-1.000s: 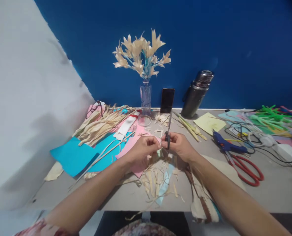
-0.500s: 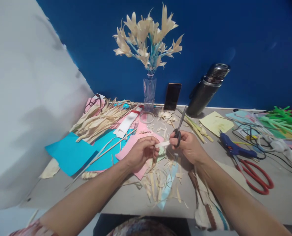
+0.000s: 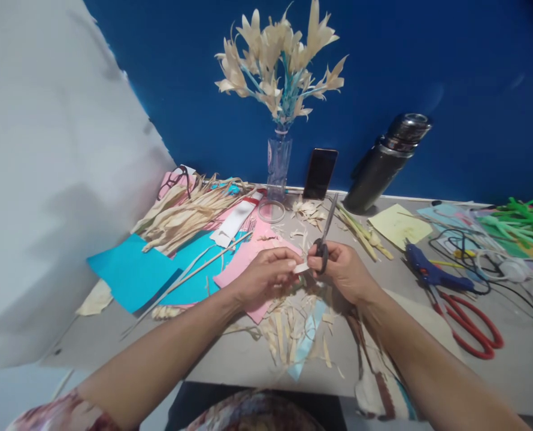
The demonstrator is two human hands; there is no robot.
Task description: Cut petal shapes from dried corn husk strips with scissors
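Observation:
Between my hands is a short pale strip (image 3: 301,268), perhaps corn husk or paper. My left hand (image 3: 269,272) is closed and pinches its left end. My right hand (image 3: 342,269) is closed around the black handles of a small pair of scissors (image 3: 329,221), blades pointing up and away, and its fingertips touch the strip's right end. Below the hands lie husk scraps (image 3: 288,329) and a light blue paper strip (image 3: 309,341). Pink paper (image 3: 235,263) spreads beside my left hand.
Dried husks (image 3: 185,218) and blue paper (image 3: 132,269) lie left. Husk flowers (image 3: 279,66) stand in a clear bottle (image 3: 279,164), near a phone (image 3: 321,173) and a thermos (image 3: 383,167). To the right are a glue gun (image 3: 432,269), red-handled scissors (image 3: 473,326) and a striped cloth (image 3: 378,371).
My hands have come closer together, and less of the pale strip shows between them. The scissors stay in my right hand. The whole view has shifted slightly.

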